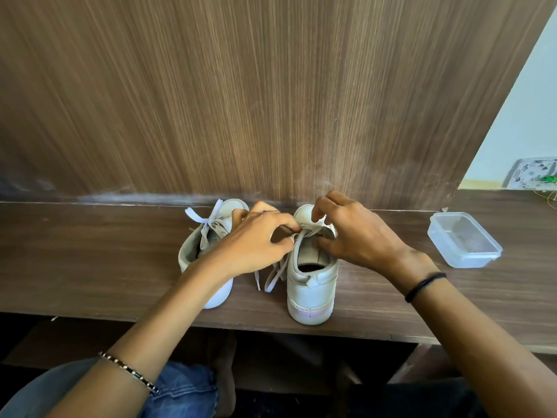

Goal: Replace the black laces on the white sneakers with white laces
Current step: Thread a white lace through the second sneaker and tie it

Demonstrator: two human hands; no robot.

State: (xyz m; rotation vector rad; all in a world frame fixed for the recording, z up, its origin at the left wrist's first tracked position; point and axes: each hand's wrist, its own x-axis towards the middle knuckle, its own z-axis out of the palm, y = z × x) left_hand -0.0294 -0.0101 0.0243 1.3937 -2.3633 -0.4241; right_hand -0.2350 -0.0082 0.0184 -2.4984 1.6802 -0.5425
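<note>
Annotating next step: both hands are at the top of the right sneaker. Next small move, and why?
Likely pull the white lace snug with the left hand while the right hand steadies the tongue. The right sneaker's lace ends trail loose on the shelf, untied, while the left sneaker already carries a white bow.

Black band [425, 286] on right wrist; black-and-silver bracelet [129, 371] on left; blue jeans [180, 387]

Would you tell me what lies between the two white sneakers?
Loose white lace ends rest on the wooden desk between them, shown in the head view.
</note>
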